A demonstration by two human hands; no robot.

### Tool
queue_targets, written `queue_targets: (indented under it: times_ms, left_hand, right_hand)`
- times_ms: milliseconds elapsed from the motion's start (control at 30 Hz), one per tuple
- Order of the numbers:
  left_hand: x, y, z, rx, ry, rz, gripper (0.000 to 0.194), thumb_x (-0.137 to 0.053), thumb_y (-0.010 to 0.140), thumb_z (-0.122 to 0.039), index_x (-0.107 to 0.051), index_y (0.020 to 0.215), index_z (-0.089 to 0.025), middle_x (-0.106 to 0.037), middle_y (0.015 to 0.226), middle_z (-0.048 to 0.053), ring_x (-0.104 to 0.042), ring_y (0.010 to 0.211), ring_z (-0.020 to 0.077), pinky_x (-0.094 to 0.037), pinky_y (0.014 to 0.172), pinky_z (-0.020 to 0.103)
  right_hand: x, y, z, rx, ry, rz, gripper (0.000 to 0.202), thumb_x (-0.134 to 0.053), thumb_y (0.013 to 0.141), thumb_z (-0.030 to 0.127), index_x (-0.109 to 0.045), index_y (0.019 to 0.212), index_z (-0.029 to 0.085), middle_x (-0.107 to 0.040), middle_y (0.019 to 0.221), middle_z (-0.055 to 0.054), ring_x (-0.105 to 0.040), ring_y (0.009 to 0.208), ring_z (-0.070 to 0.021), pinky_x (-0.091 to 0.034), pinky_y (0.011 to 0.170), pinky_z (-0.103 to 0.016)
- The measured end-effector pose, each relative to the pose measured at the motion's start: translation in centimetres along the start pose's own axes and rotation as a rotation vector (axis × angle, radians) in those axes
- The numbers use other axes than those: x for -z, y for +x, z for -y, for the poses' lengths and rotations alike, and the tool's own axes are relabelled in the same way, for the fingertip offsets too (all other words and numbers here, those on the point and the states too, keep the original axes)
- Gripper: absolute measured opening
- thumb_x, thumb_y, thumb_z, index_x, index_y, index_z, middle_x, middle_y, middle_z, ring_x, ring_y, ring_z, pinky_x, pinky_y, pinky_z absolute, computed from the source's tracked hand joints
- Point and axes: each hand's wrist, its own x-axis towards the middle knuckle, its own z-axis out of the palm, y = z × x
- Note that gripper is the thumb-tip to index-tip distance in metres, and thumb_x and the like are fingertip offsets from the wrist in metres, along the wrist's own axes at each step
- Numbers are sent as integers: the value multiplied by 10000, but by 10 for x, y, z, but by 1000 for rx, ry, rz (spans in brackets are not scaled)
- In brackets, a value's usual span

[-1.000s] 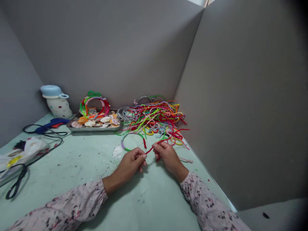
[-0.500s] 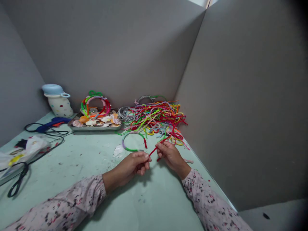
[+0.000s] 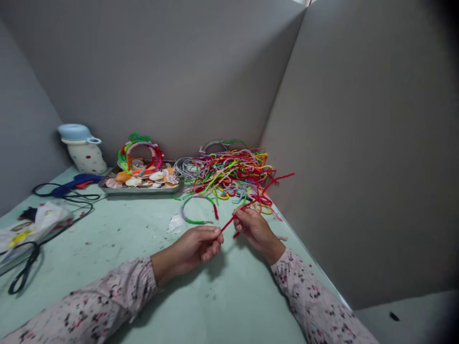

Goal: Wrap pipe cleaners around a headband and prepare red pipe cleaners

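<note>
A red pipe cleaner [image 3: 228,223] is stretched between my two hands above the table. My left hand [image 3: 199,243] pinches its lower end between thumb and fingers. Further along, my right hand [image 3: 253,229] pinches it too, and the far part runs on up and right, over the pile. A short red end also pokes out below my right fingers. Just beyond my hands lies a hoop [image 3: 184,211] wrapped in green, purple and red, with a bare grey end near my left thumb.
A heap of coloured pipe cleaners [image 3: 233,167] lies at the back right. Left of it, a metal tray [image 3: 143,190] holds shells and wrapped hoops [image 3: 157,153]. A bottle [image 3: 84,155], a black cable [image 3: 34,258] and a plastic bag [image 3: 53,217] are at the left. Grey partitions enclose the table.
The red pipe cleaner's far end now reaches further out to the upper right, past the pile. Both hands keep their pinch and hardly move; the view has shifted slightly.
</note>
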Motion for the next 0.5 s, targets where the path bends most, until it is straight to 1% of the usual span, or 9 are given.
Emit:
queue_targets:
  times_ms: [100, 200, 267, 300, 333, 400, 500]
  left_hand:
    - [-2, 0, -1, -67, 86, -19, 279, -605, 821, -393, -618, 802, -115, -589, 606, 14, -461, 419, 51, -325, 426, 170]
    - [-2, 4, 0, -184, 239, -117, 319, -561, 844, -449, -591, 848, -131, -620, 709, 25, -490, 449, 58, -342, 448, 183]
    - [1, 6, 1, -264, 372, -215, 293, -581, 828, -439, -566, 835, -146, -607, 704, 8, -493, 456, 64, -333, 443, 187]
    - [2, 7, 3, -304, 440, -259, 277, -602, 811, -425, -560, 825, -151, -584, 667, -9, -482, 450, 67, -334, 440, 189]
    - [3, 8, 4, -339, 500, -284, 263, -613, 801, -412, -556, 818, -156, -559, 640, -24, -476, 453, 72, -343, 442, 191]
    - [5, 9, 7, -366, 582, -301, 242, -596, 806, -401, -549, 805, -163, -526, 616, -39, -467, 452, 77, -353, 444, 197]
    - [6, 8, 10, -374, 688, -324, 221, -580, 809, -383, -559, 862, -170, -539, 654, -34, -486, 489, 89, -372, 471, 205]
  right_hand:
    - [1, 3, -3, 25, -44, -38, 303, -752, 711, 420, -605, 727, 156, -560, 615, 26, -471, 508, -74, -369, 500, -210]
    - [1, 5, -7, 60, -107, -91, 311, -729, 729, 437, -589, 701, 160, -561, 613, 28, -477, 515, -79, -381, 511, -216]
    - [1, 6, -8, 74, -142, -108, 307, -719, 738, 437, -592, 696, 161, -561, 610, 26, -481, 516, -84, -385, 517, -222]
    - [1, 7, -9, 81, -155, -114, 302, -715, 743, 435, -596, 698, 161, -561, 610, 25, -484, 519, -86, -388, 520, -225]
    - [1, 7, -9, 88, -165, -117, 297, -711, 747, 433, -600, 703, 161, -562, 613, 23, -487, 522, -88, -390, 522, -226]
    - [2, 7, -11, 101, -171, -120, 291, -705, 755, 432, -602, 710, 163, -562, 615, 23, -489, 523, -90, -390, 520, -226]
    - [4, 8, -12, 106, -168, -123, 302, -698, 760, 441, -592, 699, 166, -558, 611, 26, -487, 522, -87, -388, 519, -221]
